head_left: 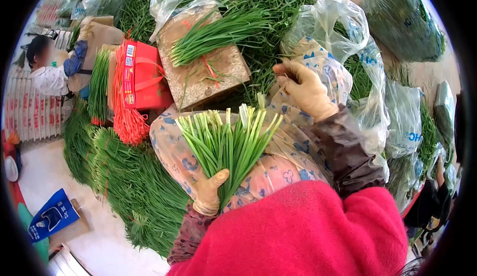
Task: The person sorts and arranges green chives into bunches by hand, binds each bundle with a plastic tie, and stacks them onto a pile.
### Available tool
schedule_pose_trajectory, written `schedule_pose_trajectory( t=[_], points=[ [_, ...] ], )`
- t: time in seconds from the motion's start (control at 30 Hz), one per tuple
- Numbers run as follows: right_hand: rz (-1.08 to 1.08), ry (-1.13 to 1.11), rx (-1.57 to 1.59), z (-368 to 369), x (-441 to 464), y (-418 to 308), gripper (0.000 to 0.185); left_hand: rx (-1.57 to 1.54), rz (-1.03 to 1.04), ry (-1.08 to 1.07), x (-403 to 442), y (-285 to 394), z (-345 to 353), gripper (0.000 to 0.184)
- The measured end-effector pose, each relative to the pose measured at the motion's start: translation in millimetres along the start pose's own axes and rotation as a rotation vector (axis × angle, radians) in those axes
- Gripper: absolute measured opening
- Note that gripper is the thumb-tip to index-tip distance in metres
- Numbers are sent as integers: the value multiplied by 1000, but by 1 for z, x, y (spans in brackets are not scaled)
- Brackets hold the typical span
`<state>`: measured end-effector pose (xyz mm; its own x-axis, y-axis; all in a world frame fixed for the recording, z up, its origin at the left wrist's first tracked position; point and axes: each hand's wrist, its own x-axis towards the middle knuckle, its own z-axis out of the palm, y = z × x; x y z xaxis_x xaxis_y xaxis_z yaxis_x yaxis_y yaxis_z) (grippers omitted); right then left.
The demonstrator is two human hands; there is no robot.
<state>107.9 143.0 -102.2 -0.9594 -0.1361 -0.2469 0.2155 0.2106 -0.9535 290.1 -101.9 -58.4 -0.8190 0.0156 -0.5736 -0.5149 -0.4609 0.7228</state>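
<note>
My left hand point(209, 192), in a pale glove, is closed around the lower part of a fanned bunch of garlic chives point(231, 144). The pale cut ends point away from me, above my lap. My gloved right hand point(307, 89) hovers up and to the right of those ends, fingers loosely curled with a gap between the tips; nothing shows in them. A patterned plastic apron point(293, 166) covers my lap under the bunch. Ahead, another bunch of chives point(221, 35) lies on a patterned box point(203, 84), with a bit of red tie beside it.
A red carton point(149, 84) with red ties point(130, 122) hanging from it stands left of the box. Piled chive bundles point(134, 186) lie at lower left, loose greens point(268, 7) ahead. Clear plastic bags point(372, 87) of greens stand at right. Another person point(52, 72) is at far left.
</note>
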Motion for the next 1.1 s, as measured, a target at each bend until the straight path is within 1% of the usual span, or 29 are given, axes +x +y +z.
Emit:
schedule_pose_trajectory(
  t=[0.03, 0.1, 0.13, 0.17, 0.23, 0.27, 0.3, 0.37, 0.4, 0.43, 0.5, 0.53, 0.6, 0.63, 0.67, 0.7, 0.73, 0.77, 0.8, 0.83, 0.87, 0.9, 0.93, 0.97, 1.0, 1.03, 1.07, 1.1],
  points=[
    [2, -8, -2, 0, 0, -19, 35, 0, 16, 1, -2, 3, 3, 59],
    [107, -288, -221, 6, 3, -55, 31, 34, 43, 32, -1, -8, -7, 59],
    [124, -417, -128, 12, 0, -74, 34, 69, 71, 58, 1, -12, -11, 59],
    [65, -526, -396, 19, 5, -75, 37, 67, 76, 55, 1, -10, -8, 59],
    [-76, -646, -561, 28, 1, -82, 36, 66, 41, 53, 1, -5, -3, 62],
    [-218, -614, -500, 36, -1, -67, 28, 64, 43, 61, 1, -5, -5, 62],
    [-219, -625, -498, 38, 1, -61, 28, 29, 25, 55, 1, -6, -9, 62],
    [-181, -723, -390, 39, 5, -54, 22, -10, 5, 56, 2, -11, -19, 63],
    [-296, -683, -488, 39, 4, -53, 18, -106, -74, 53, 3, -14, -25, 62],
    [-294, -686, -490, 40, 3, -46, 18, -202, -154, 46, 3, -15, -27, 62],
    [-644, -495, -474, 43, 5, -28, 23, -182, -143, 55, 4, -13, -22, 61],
    [-645, -494, -477, 41, 6, -31, 23, -157, -132, 66, 5, -11, -19, 60],
    [-150, -431, -176, 38, 10, -40, 20, -161, -130, 67, 4, -8, -15, 58],
    [-90, -339, -108, 33, 20, -41, 19, -163, -126, 72, 3, -8, -15, 56],
    [-62, -167, -94, 31, 37, -36, 19, -165, -119, 76, 3, -8, -16, 56],
    [-27, -26, -233, 22, 50, -35, 18, -115, -91, 92, 2, -8, -18, 54],
    [-34, 49, -219, 14, 64, -34, 19, -64, -66, 109, 1, -8, -19, 52],
    [-5, 221, -303, 10, 72, -40, 17, -62, -65, 110, 1, -8, -18, 52],
    [-42, 248, -450, -2, 92, -28, 18, -47, -24, 123, 1, -9, -15, 50],
    [-63, 271, -636, -12, 106, -18, 27, -33, 18, 135, 2, -8, -13, 47],
    [-214, 326, -650, -9, 111, -3, 24, -33, 23, 127, 1, -6, -12, 47],
    [-367, 392, -667, -12, 118, 7, 21, 38, -14, 189, -1, -4, -11, 45],
    [-182, 180, -762, 2, 92, -36, 22, 107, -47, 230, 1, -2, -6, 44],
    [-160, -135, -876, 14, 81, -61, 28, 126, 12, 233, 3, -1, -1, 41],
    [-472, -244, -692, 22, 62, -57, 35, 99, -38, 220, 3, -1, -4, 40],
    [-227, -520, -668, 39, 45, -73, 43, 136, -57, 235, 6, -4, -9, 40],
    [-258, -665, -535, 47, 36, -62, 54, 146, -56, 252, 10, -7, -7, 43],
    [-320, -742, -523, 59, 19, -73, 59, 236, 40, 207, 6, -7, -6, 47]
  ],
)
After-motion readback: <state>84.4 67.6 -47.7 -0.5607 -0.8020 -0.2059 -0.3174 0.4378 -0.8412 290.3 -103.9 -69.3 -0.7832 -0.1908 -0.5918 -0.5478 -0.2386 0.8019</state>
